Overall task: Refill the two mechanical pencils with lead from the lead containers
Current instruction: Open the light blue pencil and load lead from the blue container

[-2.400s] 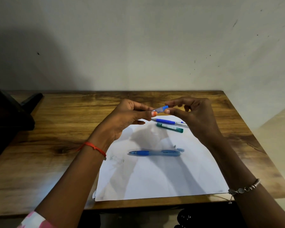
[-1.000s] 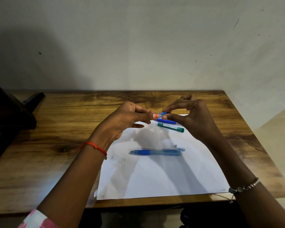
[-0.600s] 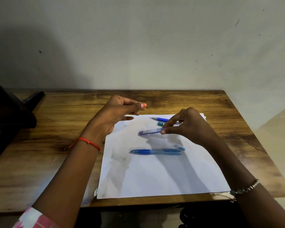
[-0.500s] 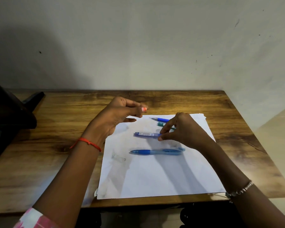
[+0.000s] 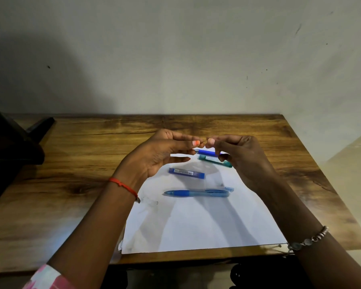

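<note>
Wearing orange nail polish on the left hand point(image 5: 154, 155), red wrist thread point(image 5: 123, 185), pink-and-white sleeve point(image 5: 48, 277); silver beaded bracelet point(image 5: 310, 239) on the right.

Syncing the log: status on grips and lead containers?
Left grip and right grip raised, fingertips meeting; anything pinched too thin to see. Blue lead container and green lead container flat on paper. Light blue pencil nearer, untouched. Nothing in the way.

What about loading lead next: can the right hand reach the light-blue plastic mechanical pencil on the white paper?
Probably yes: the light-blue plastic mechanical pencil lies uncovered on the white paper, nothing between it and the right hand, whose fingertips meet the left hand's.
</note>
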Motion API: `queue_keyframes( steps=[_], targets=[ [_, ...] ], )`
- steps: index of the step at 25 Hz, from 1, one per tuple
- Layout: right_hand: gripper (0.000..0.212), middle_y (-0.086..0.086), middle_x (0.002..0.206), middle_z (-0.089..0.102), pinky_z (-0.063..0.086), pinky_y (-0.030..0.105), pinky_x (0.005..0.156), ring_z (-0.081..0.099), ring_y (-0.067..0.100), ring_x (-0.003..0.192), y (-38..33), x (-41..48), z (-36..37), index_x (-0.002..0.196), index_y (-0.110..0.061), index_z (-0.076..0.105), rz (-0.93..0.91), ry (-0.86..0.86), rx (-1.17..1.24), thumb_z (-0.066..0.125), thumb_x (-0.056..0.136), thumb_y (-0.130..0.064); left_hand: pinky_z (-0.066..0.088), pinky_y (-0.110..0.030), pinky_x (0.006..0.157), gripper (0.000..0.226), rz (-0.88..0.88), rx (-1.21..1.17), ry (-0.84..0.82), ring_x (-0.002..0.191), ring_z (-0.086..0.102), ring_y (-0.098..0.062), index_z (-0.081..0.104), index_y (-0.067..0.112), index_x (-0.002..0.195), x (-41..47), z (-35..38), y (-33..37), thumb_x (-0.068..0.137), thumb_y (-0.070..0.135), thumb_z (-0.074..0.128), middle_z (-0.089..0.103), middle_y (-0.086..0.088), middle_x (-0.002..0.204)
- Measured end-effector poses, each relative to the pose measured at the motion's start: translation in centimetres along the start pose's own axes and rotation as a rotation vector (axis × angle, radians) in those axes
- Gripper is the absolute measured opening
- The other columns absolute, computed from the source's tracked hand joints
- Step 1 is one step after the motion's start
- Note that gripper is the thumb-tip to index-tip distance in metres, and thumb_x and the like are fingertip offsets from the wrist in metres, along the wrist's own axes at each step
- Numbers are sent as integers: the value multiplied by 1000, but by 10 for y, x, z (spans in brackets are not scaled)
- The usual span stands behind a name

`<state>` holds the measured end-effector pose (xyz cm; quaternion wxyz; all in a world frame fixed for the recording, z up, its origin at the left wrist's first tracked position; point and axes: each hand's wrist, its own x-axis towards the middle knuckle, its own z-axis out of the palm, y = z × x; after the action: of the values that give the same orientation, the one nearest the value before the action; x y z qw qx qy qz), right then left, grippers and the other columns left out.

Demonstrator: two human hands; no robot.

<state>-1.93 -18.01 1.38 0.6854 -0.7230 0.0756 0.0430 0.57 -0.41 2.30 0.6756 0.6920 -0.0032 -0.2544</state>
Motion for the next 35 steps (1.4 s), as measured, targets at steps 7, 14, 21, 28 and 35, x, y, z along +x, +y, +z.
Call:
queue_keyframes(
  steps=[7, 14, 21, 28, 35],
  targets=[
    [21, 1, 81, 74, 46, 22, 58, 58, 10, 67, -1, 0, -4, 83, -13, 74, -61, -78, 27, 71, 64, -24, 56, -17, 66, 15, 17, -155, 0, 70, 68, -6, 69, 5, 93, 3, 6, -2, 80, 1, 62, 74, 1, 77],
    [9, -7, 65, 70, 42, 9, 50, 58, 0, 56, -1, 3, -13, 84, -9, 74, -43, 42, -213, 72, 75, -9, 56, -16, 64, 11, 15, -181, 45, 61, 68, -5, 67, 1, 88, 3, 3, -3, 81, -3, 60, 73, 2, 64],
    [9, 9, 82, 70, 35, 5, 48, 49, 5, 58, 7, 6, -7, 85, -7, 75, -193, 57, -801, 68, 79, -8, 48, -23, 66, 16, 139, 566, 407, 80, 58, -13, 71, 4, 95, 14, -4, -14, 80, 8, 68, 67, -4, 91],
    [15, 10, 95, 69, 32, 4, 51, 50, 11, 77, 7, 9, 1, 93, -7, 74, -204, 14, -866, 69, 80, -14, 33, -27, 85, 14, 255, 1021, 323, 121, 34, -22, 70, 15, 93, 28, 3, -27, 79, 17, 70, 45, -6, 124],
    [12, 12, 88, 69, 34, -1, 52, 44, 4, 61, 4, 8, -1, 89, -5, 74, -230, 23, -841, 70, 80, -12, 27, -33, 97, 12, 337, 1175, 268, 128, 20, -23, 67, 22, 93, 27, 8, -29, 82, 25, 66, 27, -2, 140]
  ],
)
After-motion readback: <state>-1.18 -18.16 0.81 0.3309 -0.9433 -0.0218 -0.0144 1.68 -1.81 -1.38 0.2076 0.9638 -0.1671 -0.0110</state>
